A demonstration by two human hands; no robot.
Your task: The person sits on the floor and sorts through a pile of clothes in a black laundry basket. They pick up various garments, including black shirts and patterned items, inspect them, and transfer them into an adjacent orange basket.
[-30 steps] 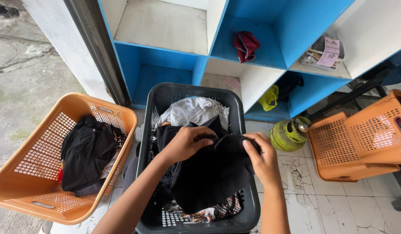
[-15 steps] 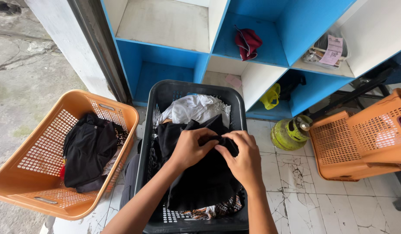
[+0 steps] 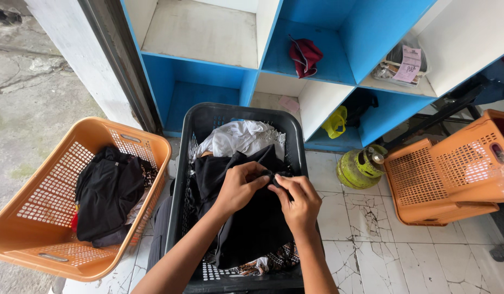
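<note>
Pinching by both the left hand (image 3: 238,188) and right hand (image 3: 301,198) is seen on a black cloth garment (image 3: 252,228) over the dark plastic laundry basket (image 3: 186,179), where snagging on mesh seems possible.

Three laundry baskets are showing: one black basket (image 3: 295,136) in the centre, one orange basket (image 3: 45,218) at lower left, and one orange basket (image 3: 453,174) lying tipped at right. Two hands, the left hand (image 3: 238,188) and right hand (image 3: 301,201), are gripping one black garment (image 3: 252,228). One green gas cylinder (image 3: 358,166) is sitting right of centre, and one red cloth (image 3: 304,56) is lying on the blue shelf (image 3: 361,38) at the top.
</note>
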